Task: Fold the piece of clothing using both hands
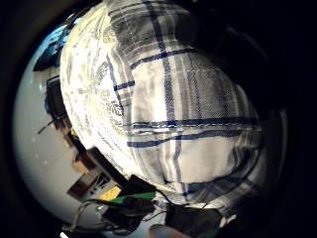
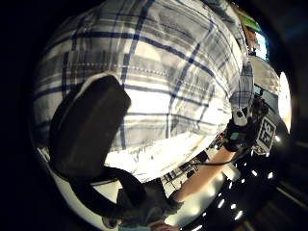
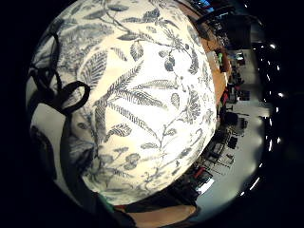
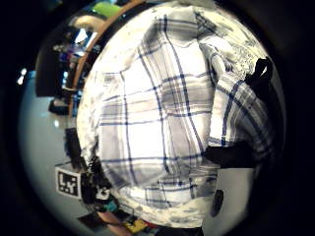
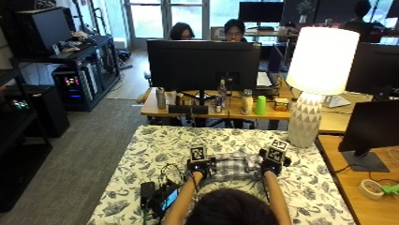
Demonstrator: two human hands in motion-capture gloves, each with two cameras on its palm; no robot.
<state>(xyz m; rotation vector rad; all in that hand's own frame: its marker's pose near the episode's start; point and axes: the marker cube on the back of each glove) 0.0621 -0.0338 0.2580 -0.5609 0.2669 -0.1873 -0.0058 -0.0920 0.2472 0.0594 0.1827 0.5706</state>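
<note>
We see both hands low-centre in the outside view, at either edge of a small folded plaid shirt [image 5: 233, 166]. Left hand [image 5: 199, 167] sits at the shirt's left edge, right hand [image 5: 270, 167] at its right edge, the two apart w/ the shirt between them. Left hand: its thumb-side palm view shows a black-gloved thumb [image 2: 86, 127] lying against plaid cloth that fills most of the frame, so we take it as pinching the shirt. Right hand: fingers not clear in any view, so we can't tell if it grips or just rests there; its thumb-side palm view is mostly plaid cloth too, w/ the other hand at lower left of that frame.

The shirt is white/grey w/ dark blue lines and lies bunched into a compact shape on the table [image 5: 156, 150], near the person's edge, lower centre of frame. Table is covered by a white cloth w/ a dark leaf print. Black devices w/ a lit screen [image 5: 163, 194] sit on the cloth at lower left, just beside the left forearm. A white lamp [image 5: 314, 84] stands at the table's far right corner, upper right. A dark monitor [image 5: 203, 65] stands on a wooden desk beyond the table, upper centre.
</note>
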